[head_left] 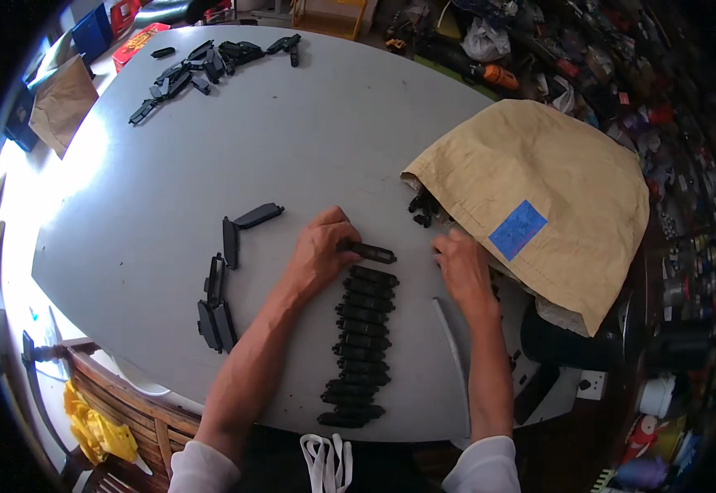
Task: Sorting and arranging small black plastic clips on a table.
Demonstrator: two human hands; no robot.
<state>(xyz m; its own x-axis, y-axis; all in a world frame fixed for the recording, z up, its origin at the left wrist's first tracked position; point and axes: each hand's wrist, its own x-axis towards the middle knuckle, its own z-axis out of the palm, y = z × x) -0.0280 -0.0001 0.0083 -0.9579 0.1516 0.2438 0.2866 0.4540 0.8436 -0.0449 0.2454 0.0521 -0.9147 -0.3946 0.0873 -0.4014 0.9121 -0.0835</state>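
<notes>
My left hand pinches one end of a long black plastic piece with a slot along its face. Just below it on the table, a column of similar black pieces lies side by side, running toward me. My right hand is beside the open mouth of a tan sack, its fingers curled together; whatever they may hold is too small to make out. Small black parts show at the sack's mouth. Left of my left forearm lie several loose black pieces, some touching each other.
A heap of black pieces covers part of the grey table's far left. A grey strip lies beside my right forearm. Cluttered goods fill the right side beyond the table. At the lower left stands a wooden chair with a yellow bag.
</notes>
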